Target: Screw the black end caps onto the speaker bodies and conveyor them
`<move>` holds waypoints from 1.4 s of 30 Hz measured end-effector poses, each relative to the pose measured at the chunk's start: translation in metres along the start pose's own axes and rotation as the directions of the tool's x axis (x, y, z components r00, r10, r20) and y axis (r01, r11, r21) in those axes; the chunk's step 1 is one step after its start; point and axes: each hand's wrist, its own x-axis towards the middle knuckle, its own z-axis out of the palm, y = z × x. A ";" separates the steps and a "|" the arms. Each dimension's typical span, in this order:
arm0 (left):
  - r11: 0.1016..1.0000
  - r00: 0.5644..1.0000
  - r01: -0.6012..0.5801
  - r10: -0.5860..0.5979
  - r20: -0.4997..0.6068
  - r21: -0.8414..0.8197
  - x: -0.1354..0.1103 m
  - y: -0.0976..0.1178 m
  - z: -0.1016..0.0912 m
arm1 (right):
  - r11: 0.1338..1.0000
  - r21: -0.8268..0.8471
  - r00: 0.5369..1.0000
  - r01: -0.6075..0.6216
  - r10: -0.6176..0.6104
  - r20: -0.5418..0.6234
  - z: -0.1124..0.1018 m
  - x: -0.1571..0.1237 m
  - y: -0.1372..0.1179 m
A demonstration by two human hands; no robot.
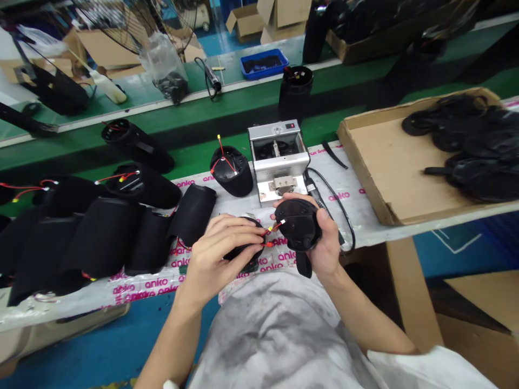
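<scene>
Red wire leads [274, 228] with yellow-tipped ends are seen running between two round black parts, which are held up over the bench in the head view. The left hand [217, 254] is curled closed, its fingers [239, 232] wrapped over a black round housing [243, 263] that is mostly hidden by them. The right hand [326, 246] is closed around a black domed cap [297, 222], which is gripped from behind and below, with a black strap [304, 265] hanging beneath it. The two parts are apart, not yet joined, and the leads are left exposed between them; whether the connectors are mated cannot be told.

Beyond the hands, an upright black cylinder [232, 172] is stood on the bench with red leads projecting from its top. Further black cylinders [138, 146] are laid on their sides to the left, some with leads showing, and black sleeves [192, 213] are laid beside them. A silver benchtop machine [278, 143] is placed just past the hands, with a corded black-handled tool [315, 193] beside it. The bench is covered in pink-printed film [348, 189], and a cardboard tray [365, 162] at the right is heaped with black pieces [478, 151].
</scene>
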 end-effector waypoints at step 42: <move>0.988 0.963 0.082 -0.044 -0.267 0.132 -0.002 0.005 0.036 | 0.859 -0.381 0.914 0.343 -0.212 0.346 0.006 0.003 -0.019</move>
